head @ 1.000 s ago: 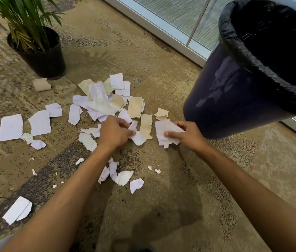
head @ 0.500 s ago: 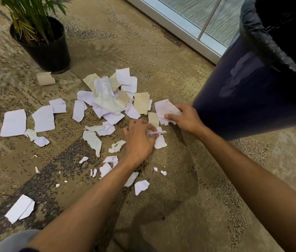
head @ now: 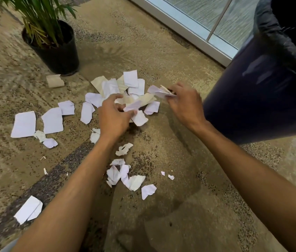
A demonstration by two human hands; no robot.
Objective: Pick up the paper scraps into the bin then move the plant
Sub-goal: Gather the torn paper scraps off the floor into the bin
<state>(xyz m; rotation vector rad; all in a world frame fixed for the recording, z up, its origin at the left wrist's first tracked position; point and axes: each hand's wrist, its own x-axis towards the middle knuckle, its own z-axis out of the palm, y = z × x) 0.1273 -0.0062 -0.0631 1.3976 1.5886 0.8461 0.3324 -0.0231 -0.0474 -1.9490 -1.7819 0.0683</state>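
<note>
A person's left hand pinches paper scraps from the carpet's central pile; the right hand grips a small stack beside the lined bin. Many scraps remain scattered, and the potted plant stands unmoved near the far-left corner.

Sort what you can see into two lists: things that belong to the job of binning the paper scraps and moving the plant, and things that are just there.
Part of the job:
- paper scraps on the carpet
- bin with black liner
- potted plant
- left hand, gripping scraps
- right hand, holding a small stack of scraps

Just there:
- carpet
- window frame
</note>
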